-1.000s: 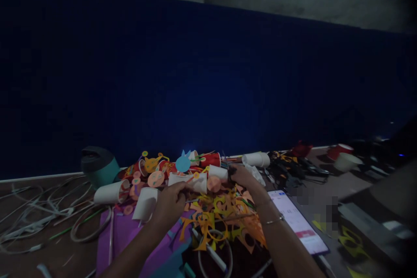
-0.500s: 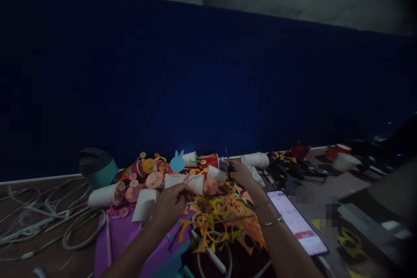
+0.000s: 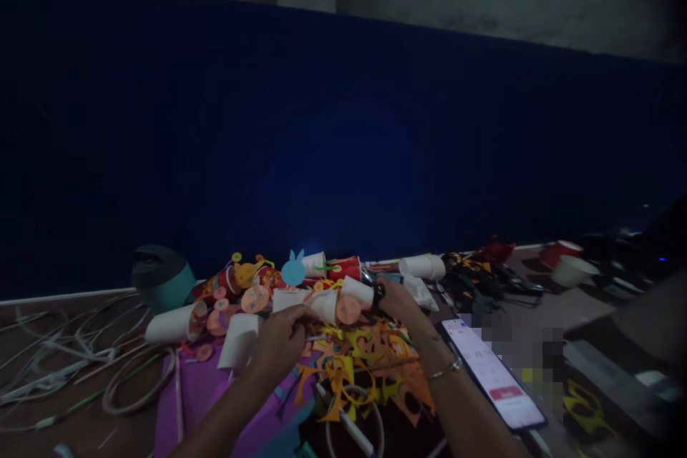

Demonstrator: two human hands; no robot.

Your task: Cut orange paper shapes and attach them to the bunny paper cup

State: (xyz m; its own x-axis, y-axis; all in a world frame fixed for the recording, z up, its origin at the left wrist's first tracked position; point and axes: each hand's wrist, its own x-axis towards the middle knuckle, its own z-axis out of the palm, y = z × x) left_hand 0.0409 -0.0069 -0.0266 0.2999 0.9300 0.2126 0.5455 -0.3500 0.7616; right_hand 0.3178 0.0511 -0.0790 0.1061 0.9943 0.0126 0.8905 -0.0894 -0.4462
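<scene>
My left hand (image 3: 284,336) is bent, its fingertips drawn together against the side of a white paper cup (image 3: 325,306). Whether they grip anything is hidden from me. That cup lies on its side beside an orange paper disc (image 3: 348,310). Behind the disc rests another white paper cup (image 3: 358,291), close to my right hand (image 3: 396,300). The right fingers are closed around a dark looped handle, which looks like that of scissors (image 3: 378,291). Yellow and orange paper scraps (image 3: 357,351) lie between my forearms. A blue rabbit-head cutout (image 3: 293,270) stands behind the left hand.
A teal-and-black container (image 3: 164,278) and tangled white cables (image 3: 69,347) are at left. Purple sheets (image 3: 201,393) lie under my left forearm. A lit phone (image 3: 494,372) sits right of my right forearm. Stacked cups (image 3: 423,267) lie behind; a blue partition (image 3: 343,136) rises beyond.
My right hand has turned and come slightly lower and nearer the white cup; the thin upright blade above it no longer shows. My left hand has hardly moved.
</scene>
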